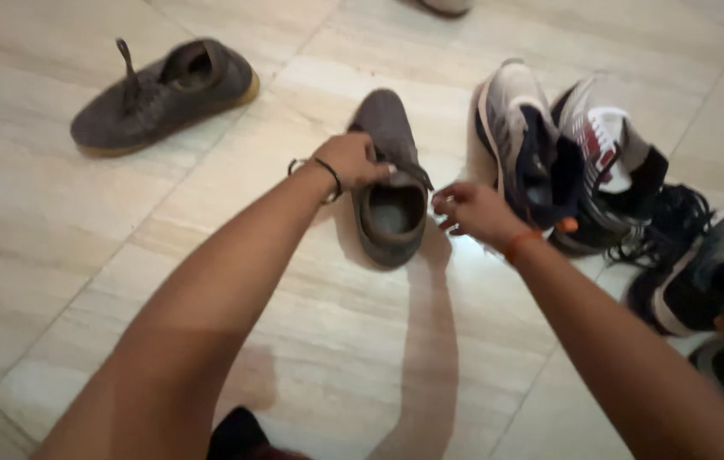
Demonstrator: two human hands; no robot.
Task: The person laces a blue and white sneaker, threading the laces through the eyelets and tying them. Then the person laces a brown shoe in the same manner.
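Your left hand (352, 160) was clamped on the grey shoe (389, 183), fingers curled over the tongue and lace area near the opening. The shoe sat on the floor (55, 255) directly under and between your hands, toe pointing away from you, opening toward you.

Your right hand (468, 213) hovered just right of the shoe's opening, fingers pinched together. Looked like it held a lace end, but too blurred to confirm, so I couldn't tell what it gripped, if anything. It wasn't clearly touching the shoe body.

The matching shoe (162, 94) lay well to the left of your left hand and further away, on its sole, lace sticking up, tan edge along the sole.

Just past your right hand stood a white sneaker (515, 128), leaning against a white-and-red sneaker (605, 140). Further right of that hand, a pile of dark sneakers (711, 281) with tangled black laces.

Black band on your left wrist, orange thread on your right wrist.
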